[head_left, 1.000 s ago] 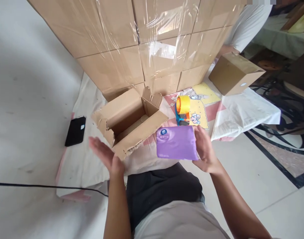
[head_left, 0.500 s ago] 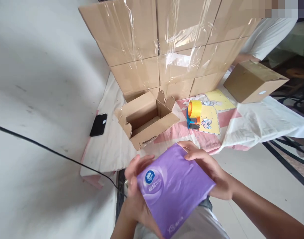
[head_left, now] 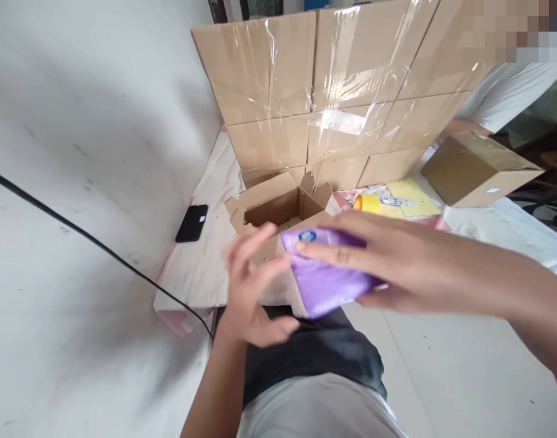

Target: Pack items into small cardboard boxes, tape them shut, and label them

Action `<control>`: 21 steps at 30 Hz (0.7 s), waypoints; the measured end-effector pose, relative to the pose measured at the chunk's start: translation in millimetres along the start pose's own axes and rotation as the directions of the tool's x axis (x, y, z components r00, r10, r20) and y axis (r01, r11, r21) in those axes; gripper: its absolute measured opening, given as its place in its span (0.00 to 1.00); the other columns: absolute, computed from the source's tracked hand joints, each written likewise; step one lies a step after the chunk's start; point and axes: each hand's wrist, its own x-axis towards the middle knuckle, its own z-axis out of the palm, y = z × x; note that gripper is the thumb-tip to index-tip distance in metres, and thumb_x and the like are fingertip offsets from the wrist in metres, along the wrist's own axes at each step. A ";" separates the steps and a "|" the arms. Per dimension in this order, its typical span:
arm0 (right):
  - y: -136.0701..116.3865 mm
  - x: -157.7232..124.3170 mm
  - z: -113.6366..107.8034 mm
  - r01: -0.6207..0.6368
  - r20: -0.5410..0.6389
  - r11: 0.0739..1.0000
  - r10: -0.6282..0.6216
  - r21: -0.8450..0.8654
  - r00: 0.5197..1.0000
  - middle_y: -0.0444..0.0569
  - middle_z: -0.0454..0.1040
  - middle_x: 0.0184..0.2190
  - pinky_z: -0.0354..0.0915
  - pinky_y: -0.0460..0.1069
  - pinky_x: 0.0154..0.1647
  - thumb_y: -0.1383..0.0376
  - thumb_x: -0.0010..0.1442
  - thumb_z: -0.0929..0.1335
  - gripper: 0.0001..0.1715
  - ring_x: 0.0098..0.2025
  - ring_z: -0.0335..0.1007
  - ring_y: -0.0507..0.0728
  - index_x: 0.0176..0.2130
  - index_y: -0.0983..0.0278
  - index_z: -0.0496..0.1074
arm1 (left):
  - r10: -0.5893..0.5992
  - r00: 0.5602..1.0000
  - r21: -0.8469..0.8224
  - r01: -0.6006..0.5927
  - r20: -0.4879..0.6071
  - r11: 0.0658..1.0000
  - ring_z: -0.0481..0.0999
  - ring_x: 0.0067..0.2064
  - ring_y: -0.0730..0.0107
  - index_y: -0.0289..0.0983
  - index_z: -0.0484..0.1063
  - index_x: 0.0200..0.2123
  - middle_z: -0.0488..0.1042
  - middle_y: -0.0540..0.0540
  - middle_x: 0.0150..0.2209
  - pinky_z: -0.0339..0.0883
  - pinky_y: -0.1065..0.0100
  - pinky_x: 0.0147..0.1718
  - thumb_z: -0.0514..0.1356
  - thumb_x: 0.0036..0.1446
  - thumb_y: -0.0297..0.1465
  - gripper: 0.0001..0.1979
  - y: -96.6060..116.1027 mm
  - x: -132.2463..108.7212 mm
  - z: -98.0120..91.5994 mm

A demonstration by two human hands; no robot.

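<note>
A purple pack of tissues [head_left: 331, 280] with a blue logo is tilted up in front of my body, just short of the table edge. My right hand [head_left: 374, 255] grips it from the right and over the top, a finger stretched across its face. On the pack's left, my left hand [head_left: 255, 292] is spread open, thumb and fingers apart; one blurred fingertip is close to the pack, and I cannot tell whether it touches. Behind the pack stands an open cardboard box [head_left: 269, 204] with torn flaps, its near side partly covered by my hands and the pack.
A tall cardboard panel [head_left: 269, 79] wrapped in clear film rises behind the box. On the table lie a black phone-like slab [head_left: 191, 223] and a yellow tape dispenser [head_left: 368, 203]. Another carton [head_left: 474, 170] sits at right by a person's sleeve [head_left: 525, 91]. A black cable [head_left: 100, 252] crosses the left.
The pack has turned from showing its broad face to being tilted up, and moved toward the box. My left hand has let go; my right hand has shifted over the top.
</note>
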 end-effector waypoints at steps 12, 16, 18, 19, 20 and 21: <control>107.8 137.9 56.2 0.276 0.245 0.901 -0.200 -0.334 0.949 0.55 0.64 0.53 0.69 0.62 0.54 0.69 0.60 0.72 0.42 0.57 0.63 0.68 0.70 0.53 0.62 | -0.552 0.833 -0.074 0.548 -0.038 0.833 0.64 0.70 0.59 0.40 0.62 0.68 0.67 0.44 0.67 0.56 0.56 0.70 0.53 0.61 0.28 0.30 -81.0 34.0 14.2; 118.5 144.5 65.2 0.282 0.311 0.900 -0.177 -0.332 0.934 0.55 0.63 0.51 0.70 0.58 0.49 0.65 0.60 0.74 0.43 0.54 0.63 0.66 0.70 0.51 0.61 | -0.579 0.815 -0.153 0.569 -0.028 0.808 0.63 0.70 0.62 0.41 0.63 0.67 0.67 0.48 0.68 0.59 0.61 0.69 0.52 0.63 0.28 0.29 -77.3 33.9 15.6; 124.2 148.1 67.5 0.276 0.325 0.887 -0.155 -0.371 0.933 0.56 0.64 0.50 0.69 0.59 0.48 0.64 0.60 0.74 0.42 0.52 0.62 0.67 0.69 0.52 0.63 | -0.601 0.799 -0.151 0.591 -0.023 0.792 0.64 0.70 0.62 0.42 0.63 0.67 0.68 0.48 0.67 0.60 0.60 0.68 0.52 0.63 0.27 0.29 -77.0 36.9 16.8; 127.5 150.2 69.3 0.271 0.333 0.881 -0.141 -0.387 0.932 0.56 0.65 0.50 0.69 0.60 0.48 0.63 0.60 0.75 0.40 0.52 0.61 0.67 0.68 0.52 0.65 | -0.613 0.789 -0.149 0.603 -0.026 0.783 0.64 0.70 0.62 0.43 0.63 0.67 0.68 0.49 0.67 0.60 0.60 0.69 0.52 0.63 0.27 0.29 -77.6 38.2 17.6; 130.9 152.4 71.6 0.266 0.336 0.876 -0.129 -0.402 0.933 0.57 0.65 0.50 0.68 0.60 0.48 0.61 0.61 0.75 0.39 0.52 0.61 0.67 0.68 0.53 0.66 | -0.626 0.779 -0.151 0.615 -0.035 0.774 0.64 0.70 0.62 0.43 0.63 0.67 0.68 0.49 0.67 0.60 0.59 0.69 0.52 0.64 0.27 0.29 -78.5 39.1 18.4; 134.1 154.3 74.1 0.260 0.330 0.872 -0.122 -0.416 0.936 0.58 0.66 0.50 0.68 0.61 0.49 0.59 0.61 0.75 0.37 0.52 0.60 0.68 0.66 0.53 0.68 | -0.635 0.772 -0.158 0.622 -0.042 0.767 0.63 0.70 0.61 0.44 0.63 0.67 0.67 0.49 0.68 0.59 0.59 0.69 0.53 0.64 0.27 0.28 -79.3 39.7 19.1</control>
